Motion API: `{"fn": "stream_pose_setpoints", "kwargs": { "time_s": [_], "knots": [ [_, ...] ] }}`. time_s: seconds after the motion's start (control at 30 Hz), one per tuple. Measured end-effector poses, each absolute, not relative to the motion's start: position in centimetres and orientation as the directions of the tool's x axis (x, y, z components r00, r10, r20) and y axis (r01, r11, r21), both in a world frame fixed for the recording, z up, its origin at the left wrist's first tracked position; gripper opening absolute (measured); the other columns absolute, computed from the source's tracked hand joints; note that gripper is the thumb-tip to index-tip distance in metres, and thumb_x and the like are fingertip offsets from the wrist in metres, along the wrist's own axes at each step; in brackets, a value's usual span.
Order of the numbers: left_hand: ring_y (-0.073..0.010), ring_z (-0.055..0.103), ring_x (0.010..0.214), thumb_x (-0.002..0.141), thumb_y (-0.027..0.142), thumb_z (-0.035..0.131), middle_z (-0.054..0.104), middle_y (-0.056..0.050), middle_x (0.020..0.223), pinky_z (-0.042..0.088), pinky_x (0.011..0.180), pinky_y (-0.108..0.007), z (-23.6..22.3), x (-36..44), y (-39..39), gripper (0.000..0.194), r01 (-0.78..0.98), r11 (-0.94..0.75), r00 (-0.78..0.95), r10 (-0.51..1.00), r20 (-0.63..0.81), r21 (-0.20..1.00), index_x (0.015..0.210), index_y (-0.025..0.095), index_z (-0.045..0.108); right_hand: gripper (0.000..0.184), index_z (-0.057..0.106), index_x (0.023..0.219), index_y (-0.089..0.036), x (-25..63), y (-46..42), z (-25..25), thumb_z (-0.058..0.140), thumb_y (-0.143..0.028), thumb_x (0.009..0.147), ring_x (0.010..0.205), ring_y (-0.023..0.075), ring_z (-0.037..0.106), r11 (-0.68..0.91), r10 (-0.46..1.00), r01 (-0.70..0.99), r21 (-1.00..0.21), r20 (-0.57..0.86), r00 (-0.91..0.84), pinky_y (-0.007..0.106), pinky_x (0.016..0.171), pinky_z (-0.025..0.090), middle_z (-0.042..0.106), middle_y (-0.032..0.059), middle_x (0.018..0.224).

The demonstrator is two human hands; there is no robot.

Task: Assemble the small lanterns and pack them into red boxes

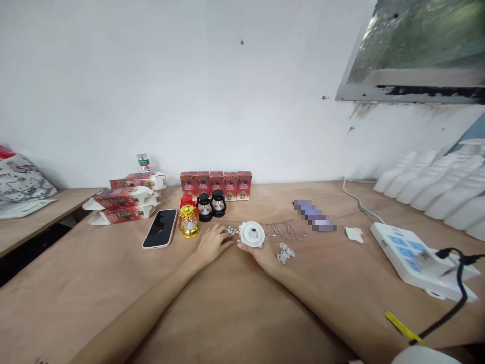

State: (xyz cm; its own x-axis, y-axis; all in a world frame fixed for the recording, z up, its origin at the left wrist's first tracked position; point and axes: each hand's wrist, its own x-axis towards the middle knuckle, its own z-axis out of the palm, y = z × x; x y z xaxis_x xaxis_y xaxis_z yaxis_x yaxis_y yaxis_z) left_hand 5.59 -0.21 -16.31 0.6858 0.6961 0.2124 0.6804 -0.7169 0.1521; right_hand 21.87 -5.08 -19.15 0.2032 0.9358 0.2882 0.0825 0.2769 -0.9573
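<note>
Gripping round white piece [252, 234] in right hand [263, 253], well right of phone [161, 229].
Probably light, stiff, slightly slippery; best held by the rim. Cannot tell grip of left hand [212, 244], nearer phone.

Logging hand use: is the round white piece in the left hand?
No, the right hand holds the round white piece, while the left hand is beside the small silvery discs.

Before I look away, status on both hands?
Right hand holding round white part. Left hand beside small discs, grip unclear. White pieces near right wrist.
</note>
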Motion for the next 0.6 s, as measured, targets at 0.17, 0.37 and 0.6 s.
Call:
{"fn": "stream_pose_setpoints", "kwargs": {
  "time_s": [0.17, 0.37, 0.6],
  "knots": [
    [-0.0227, 0.054, 0.098, 0.092, 0.026, 0.046, 0.063, -0.008, 0.098, 0.042, 0.082, -0.035, -16.1, 6.0, 0.3, 0.021, 0.685, -0.724, 0.694, 0.683, 0.226, 0.086, 0.092, 0.016, 0.064, 0.038, 0.061, 0.093, -0.022, 22.1, -5.1, -19.1, 0.071, -0.036, 0.058, 0.097, 0.0252, 0.06, 0.34, 0.915, 0.189, -0.921, 0.371, 0.162, 0.046, 0.094, 0.043, 0.067, 0.006, 0.099],
    [-0.022, 0.056, 0.093, 0.093, 0.017, 0.04, 0.063, -0.01, 0.095, 0.041, 0.081, -0.035, -16.8, 5.9, 0.0, 0.018, 0.707, -0.7, 0.653, 0.7, 0.288, 0.1, 0.091, 0.013, 0.058, 0.033, 0.06, 0.095, -0.021, 22.3, -5.2, -19.5, 0.066, -0.031, 0.064, 0.098, 0.0247, 0.059, 0.379, 0.897, 0.232, -0.896, 0.417, 0.145, 0.044, 0.093, 0.042, 0.066, 0.0069, 0.101],
    [-0.0147, 0.054, 0.074, 0.094, 0.02, 0.037, 0.059, -0.003, 0.078, 0.041, 0.067, -0.028, -17.1, 5.4, -1.6, 0.015, 0.474, -0.87, 0.38, 0.343, 0.859, 0.138, 0.087, 0.017, 0.05, 0.023, 0.058, 0.088, -0.021, 22.5, -5.0, -20.1, 0.06, -0.022, 0.065, 0.091, 0.0219, 0.057, 0.442, 0.859, 0.254, -0.86, 0.488, 0.155, 0.038, 0.086, 0.044, 0.063, 0.0045, 0.093]
  ]
}}
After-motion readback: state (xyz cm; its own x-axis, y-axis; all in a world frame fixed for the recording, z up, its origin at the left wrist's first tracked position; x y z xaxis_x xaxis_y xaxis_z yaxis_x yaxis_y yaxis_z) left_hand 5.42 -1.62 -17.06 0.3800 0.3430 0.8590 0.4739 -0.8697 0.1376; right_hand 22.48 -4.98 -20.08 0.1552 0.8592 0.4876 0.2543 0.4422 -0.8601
